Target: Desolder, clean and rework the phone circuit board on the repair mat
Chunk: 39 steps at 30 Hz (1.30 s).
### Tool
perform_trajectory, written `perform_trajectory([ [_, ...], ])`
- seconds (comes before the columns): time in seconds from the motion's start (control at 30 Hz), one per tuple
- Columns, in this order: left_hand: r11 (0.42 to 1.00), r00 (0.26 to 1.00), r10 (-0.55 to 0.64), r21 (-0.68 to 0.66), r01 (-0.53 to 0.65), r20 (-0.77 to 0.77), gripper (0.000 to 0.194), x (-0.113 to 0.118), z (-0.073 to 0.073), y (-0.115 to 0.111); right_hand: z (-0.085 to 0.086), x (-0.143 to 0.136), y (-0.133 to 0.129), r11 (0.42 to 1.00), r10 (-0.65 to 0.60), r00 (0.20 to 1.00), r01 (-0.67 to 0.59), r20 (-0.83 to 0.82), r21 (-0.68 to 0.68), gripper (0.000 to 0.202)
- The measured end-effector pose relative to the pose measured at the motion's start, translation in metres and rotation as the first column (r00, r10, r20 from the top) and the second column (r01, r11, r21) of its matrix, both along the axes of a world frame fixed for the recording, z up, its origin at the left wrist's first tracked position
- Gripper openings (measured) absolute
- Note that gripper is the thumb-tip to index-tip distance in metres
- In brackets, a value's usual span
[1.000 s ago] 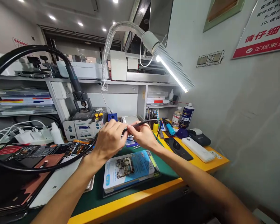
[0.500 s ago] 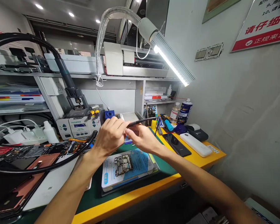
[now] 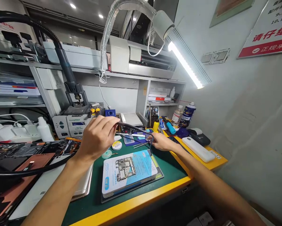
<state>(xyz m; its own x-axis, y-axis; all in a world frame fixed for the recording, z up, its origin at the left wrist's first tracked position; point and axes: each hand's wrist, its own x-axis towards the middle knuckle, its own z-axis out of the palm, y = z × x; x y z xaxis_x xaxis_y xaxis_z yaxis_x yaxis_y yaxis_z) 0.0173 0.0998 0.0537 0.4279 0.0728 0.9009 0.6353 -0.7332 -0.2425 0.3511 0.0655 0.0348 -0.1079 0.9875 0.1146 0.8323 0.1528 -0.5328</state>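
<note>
My left hand [image 3: 99, 136] is raised above the left part of the green mat [image 3: 172, 166], its fingers closed around one end of a black cable [image 3: 133, 126]. From there the cable runs right and bends down in a loop by my right hand [image 3: 163, 142], whose fingertips pinch it. The part inside my left fist is hidden. Below both hands lies a thick blue and white book [image 3: 142, 168] with a circuit board pictured on its cover. Metal tweezers [image 3: 141, 145] and a white pen-shaped tool [image 3: 133, 135] rest behind the book.
Phone parts and a silver tablet [image 3: 44, 185] crowd the left side, crossed by a thick black hose [image 3: 37, 172]. A soldering station [image 3: 71, 125] stands behind. At right are a white phone [image 3: 198, 149], a spray can [image 3: 188, 114] and a bottle [image 3: 177, 114]. A lamp [image 3: 185, 58] hangs above.
My hands, close together before, have drawn apart, the left moving left and the right moving right, with the cable stretched between them. The camera view has shifted slightly.
</note>
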Motion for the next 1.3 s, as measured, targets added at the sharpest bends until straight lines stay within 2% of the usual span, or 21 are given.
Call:
perform_trajectory([
  [0.1, 1.0, 0.998, -0.008, 0.008, 0.008, 0.058, 0.022, 0.0, -0.004, 0.002, -0.017, 0.0, 0.011, 0.996, 0.07, 0.986, -0.06, 0.152, -0.07, 0.024],
  [0.27, 1.0, 0.991, -0.012, 0.006, 0.012, 0.133, 0.025, 0.002, -0.008, 0.006, -0.018, 0.01, 0.018, 0.989, 0.116, 0.959, -0.087, 0.259, -0.119, 0.027],
  [0.4, 1.0, 0.982, 0.001, -0.004, 0.0, 0.191, 0.027, 0.0, -0.011, 0.009, -0.02, 0.008, 0.022, 0.997, 0.063, 0.959, -0.046, 0.278, -0.068, 0.029],
  [0.6, 1.0, 0.974, -0.007, -0.005, 0.008, 0.226, 0.027, 0.002, -0.013, 0.01, -0.026, -0.013, 0.028, 1.0, 0.018, 0.964, -0.022, 0.267, 0.01, 0.026],
  [0.7, 1.0, 0.975, -0.017, -0.012, 0.02, 0.222, 0.026, 0.004, -0.013, 0.008, -0.019, -0.017, 0.026, 0.993, -0.036, 0.981, 0.013, 0.191, 0.12, 0.026],
  [0.77, 0.999, 0.977, -0.031, -0.032, 0.038, 0.212, 0.025, 0.006, -0.012, 0.006, -0.006, -0.016, 0.016, 0.966, -0.098, 0.991, 0.073, 0.092, 0.246, 0.023],
  [0.83, 0.995, 0.981, -0.051, -0.071, 0.065, 0.187, 0.024, 0.006, -0.009, 0.003, 0.011, -0.016, -0.006, 0.906, -0.16, 0.986, 0.166, -0.046, 0.391, 0.022],
  [0.9, 0.987, 0.985, -0.077, -0.128, 0.097, 0.152, 0.021, 0.007, -0.005, -0.001, 0.028, -0.022, -0.041, 0.832, -0.171, 0.97, 0.236, -0.173, 0.501, 0.038],
  [0.97, 0.974, 0.987, -0.105, -0.187, 0.127, 0.124, 0.019, 0.007, -0.001, -0.005, 0.041, -0.037, -0.079, 0.774, -0.092, 0.961, 0.233, -0.26, 0.589, 0.047],
  [1.0, 0.967, 0.986, -0.116, -0.215, 0.139, 0.116, 0.018, 0.007, 0.001, -0.007, 0.046, -0.048, -0.095, 0.763, 0.075, 0.951, 0.14, -0.301, 0.632, 0.042],
  [1.03, 0.959, 0.986, -0.126, -0.241, 0.15, 0.11, 0.018, 0.007, 0.003, -0.009, 0.049, -0.06, -0.107, 0.798, 0.222, 0.936, -0.012, -0.275, 0.603, 0.034],
  [1.07, 0.951, 0.985, -0.135, -0.266, 0.159, 0.109, 0.018, 0.007, 0.004, -0.011, 0.051, -0.072, -0.112, 0.844, 0.289, 0.921, -0.117, -0.26, 0.523, 0.027],
  [1.13, 0.934, 0.982, -0.149, -0.31, 0.178, 0.115, 0.018, 0.008, 0.007, -0.014, 0.053, -0.092, -0.107, 0.939, 0.278, 0.911, -0.19, -0.305, 0.288, 0.026],
  [1.17, 0.924, 0.98, -0.155, -0.333, 0.187, 0.121, 0.019, 0.009, 0.009, -0.015, 0.053, -0.1, -0.098, 0.961, 0.247, 0.895, -0.177, -0.372, 0.212, 0.036],
  [1.23, 0.902, 0.978, -0.168, -0.381, 0.203, 0.122, 0.02, 0.012, 0.012, -0.018, 0.053, -0.108, -0.074, 0.972, 0.234, 0.838, -0.203, -0.492, 0.117, 0.056],
  [1.3, 0.874, 0.978, -0.186, -0.439, 0.207, 0.091, 0.021, 0.016, 0.018, -0.022, 0.053, -0.111, -0.051, 0.959, 0.268, 0.8, -0.272, -0.537, 0.073, 0.053],
])
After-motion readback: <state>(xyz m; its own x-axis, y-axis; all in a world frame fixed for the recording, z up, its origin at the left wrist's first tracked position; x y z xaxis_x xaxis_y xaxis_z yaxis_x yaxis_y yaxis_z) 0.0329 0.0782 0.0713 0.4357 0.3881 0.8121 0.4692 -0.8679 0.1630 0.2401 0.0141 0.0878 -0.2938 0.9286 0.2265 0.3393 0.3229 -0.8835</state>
